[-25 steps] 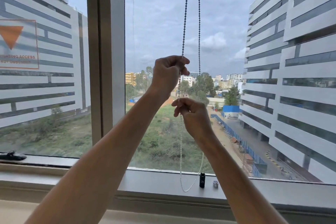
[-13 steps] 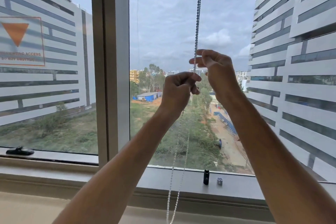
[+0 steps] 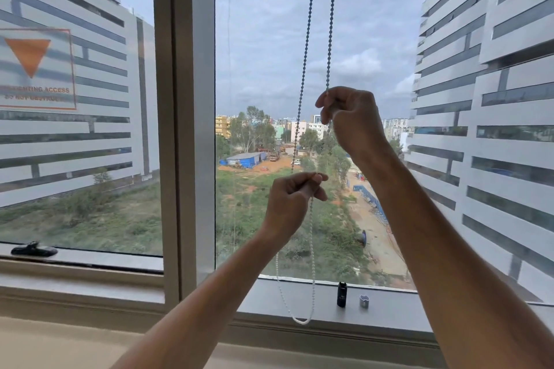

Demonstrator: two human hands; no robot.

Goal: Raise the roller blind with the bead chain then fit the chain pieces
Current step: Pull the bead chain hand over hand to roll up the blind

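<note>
In the head view, both arms reach up in front of a large window. The right hand (image 3: 349, 120) is the higher of the two, its fingers curled narrow and pinched on the right-hand strand of the bead chain (image 3: 308, 27), which runs straight up from that hand and out of the top of the view. The left hand (image 3: 292, 204) sits lower and a little to the left of the right hand, also closed, its thumb and fingers gripping the chain where the left-hand strand comes down to it. The two strands hang side by side above the hands, near each other but apart. Below the left hand the chain drops as a pale loop (image 3: 301, 320) whose bottom hangs in front of the window sill (image 3: 269, 299), directly beneath that hand. The blind itself is out of view above.

On the sill, below the right hand and just right of the loop, stand two small chain pieces: a black cylindrical piece (image 3: 342, 294), upright, and a shorter grey piece (image 3: 364, 301) just beside it on its right, the two apart. Far left of both hands, a black window handle (image 3: 34, 249) lies on the frame of the neighbouring pane, and a sticker with an orange triangle (image 3: 28, 55) is on that glass.
</note>
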